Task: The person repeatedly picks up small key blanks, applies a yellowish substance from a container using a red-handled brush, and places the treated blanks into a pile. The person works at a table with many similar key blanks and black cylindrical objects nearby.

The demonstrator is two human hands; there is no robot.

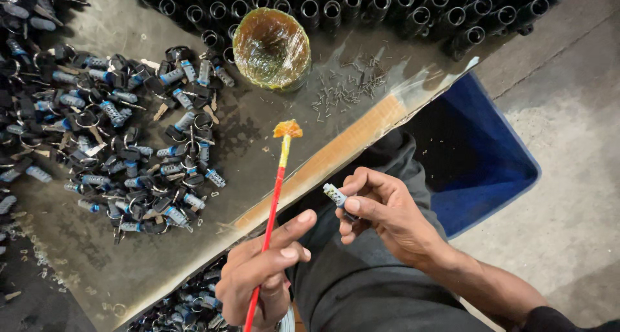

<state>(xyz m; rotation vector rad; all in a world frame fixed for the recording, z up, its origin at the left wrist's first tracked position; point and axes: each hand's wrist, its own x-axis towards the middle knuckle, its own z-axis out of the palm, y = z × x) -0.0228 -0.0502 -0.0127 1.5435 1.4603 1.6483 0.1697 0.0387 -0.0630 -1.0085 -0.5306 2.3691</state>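
My left hand (261, 277) grips a thin red-handled brush (274, 196) near its lower end; the brush tip, loaded with yellow-orange grease, points up over the worktable. My right hand (381, 209) holds a small silver lock cylinder (334, 193) between thumb and fingers, its end pointing left toward the brush. The two hands are a short distance apart above my lap. A round container of amber grease (271, 48) covered in plastic film stands on the table beyond the brush tip.
A large heap of lock cylinders with keys (116, 125) covers the table's left side. Small metal pins (349, 86) lie scattered near the grease container. Rows of black tubular parts (361, 6) line the far edge. A blue bin (478, 151) sits on the concrete floor at right.
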